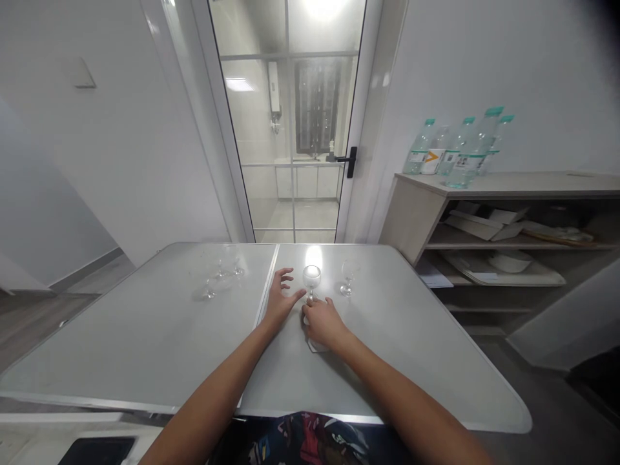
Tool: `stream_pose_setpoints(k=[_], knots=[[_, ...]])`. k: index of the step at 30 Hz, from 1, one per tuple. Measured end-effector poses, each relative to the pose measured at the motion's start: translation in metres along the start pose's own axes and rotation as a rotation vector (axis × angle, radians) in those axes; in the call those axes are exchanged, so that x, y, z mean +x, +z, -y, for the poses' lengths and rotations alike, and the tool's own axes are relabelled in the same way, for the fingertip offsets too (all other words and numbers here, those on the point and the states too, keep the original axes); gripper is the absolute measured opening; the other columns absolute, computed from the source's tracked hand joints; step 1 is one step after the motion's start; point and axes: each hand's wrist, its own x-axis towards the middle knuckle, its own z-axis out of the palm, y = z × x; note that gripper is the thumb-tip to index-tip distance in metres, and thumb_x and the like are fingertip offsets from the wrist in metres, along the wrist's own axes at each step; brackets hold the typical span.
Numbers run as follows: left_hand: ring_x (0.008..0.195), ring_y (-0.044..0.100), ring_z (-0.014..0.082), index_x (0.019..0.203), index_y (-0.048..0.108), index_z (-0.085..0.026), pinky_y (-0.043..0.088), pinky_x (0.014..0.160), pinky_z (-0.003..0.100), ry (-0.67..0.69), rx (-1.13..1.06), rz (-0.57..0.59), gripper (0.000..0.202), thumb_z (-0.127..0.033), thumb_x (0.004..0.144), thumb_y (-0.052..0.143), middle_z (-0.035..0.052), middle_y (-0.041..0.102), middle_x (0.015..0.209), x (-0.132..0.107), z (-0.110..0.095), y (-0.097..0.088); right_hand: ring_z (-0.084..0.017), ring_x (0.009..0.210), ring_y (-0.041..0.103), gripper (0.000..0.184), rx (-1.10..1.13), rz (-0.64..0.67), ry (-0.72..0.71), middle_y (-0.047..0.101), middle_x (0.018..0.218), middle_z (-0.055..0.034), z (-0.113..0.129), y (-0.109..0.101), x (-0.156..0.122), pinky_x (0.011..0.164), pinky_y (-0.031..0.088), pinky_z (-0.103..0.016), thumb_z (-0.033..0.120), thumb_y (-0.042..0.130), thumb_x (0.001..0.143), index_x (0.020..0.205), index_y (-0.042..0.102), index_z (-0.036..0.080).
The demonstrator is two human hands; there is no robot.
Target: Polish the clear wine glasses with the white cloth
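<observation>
A small clear stemmed glass [311,279] stands upright near the middle of the grey table [145,336]. My left hand [281,298] lies flat beside it with fingers spread, its thumb reaching toward the glass's foot. My right hand [323,321] is curled just in front of the glass, fingers closed at the base of the stem; a pale flat piece shows under this hand. A second stemmed glass [347,279] stands upright a little to the right.
Several more clear glasses [220,274] sit on the table's left half, at least one lying on its side. A shelf unit [508,226] at the right carries several water bottles [455,148]. A glass door [295,129] is behind the table.
</observation>
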Motion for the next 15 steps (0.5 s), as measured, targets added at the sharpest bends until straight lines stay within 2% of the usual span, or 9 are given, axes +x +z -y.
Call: stream_pose_setpoints(k=[8,11,15], knots=[[0.108,0.062,0.0235,0.123,0.055,-0.030,0.047,0.086,0.037,-0.014,0.000,0.002,0.056,-0.033,0.074,0.083,0.0082,0.056,0.137,0.000,-0.003,0.000,-0.033,0.100,0.069,0.023,-0.091,0.055,0.145,0.073,0.102,-0.0222,0.011,-0.013,-0.007,0.088,0.045,-0.043,0.013,0.059,0.085,0.103,0.072,0.012],[0.107,0.062,0.0231,0.122,0.054,-0.030,0.048,0.086,0.037,-0.019,-0.004,0.000,0.056,-0.033,0.074,0.083,0.0077,0.057,0.137,0.000,-0.001,0.001,-0.033,0.087,0.073,0.021,-0.109,0.084,0.255,0.074,0.092,-0.0227,0.014,-0.014,-0.012,0.080,0.049,-0.042,0.007,0.063,0.079,0.095,0.075,0.011],[0.107,0.062,0.0225,0.123,0.054,-0.032,0.048,0.086,0.037,-0.017,0.002,-0.001,0.056,-0.033,0.075,0.083,0.0069,0.056,0.137,0.000,0.005,0.001,-0.034,0.087,0.075,0.025,-0.115,0.108,0.425,0.075,0.090,-0.0215,0.012,-0.017,-0.017,0.075,0.054,-0.042,0.004,0.068,0.072,0.093,0.077,0.013]])
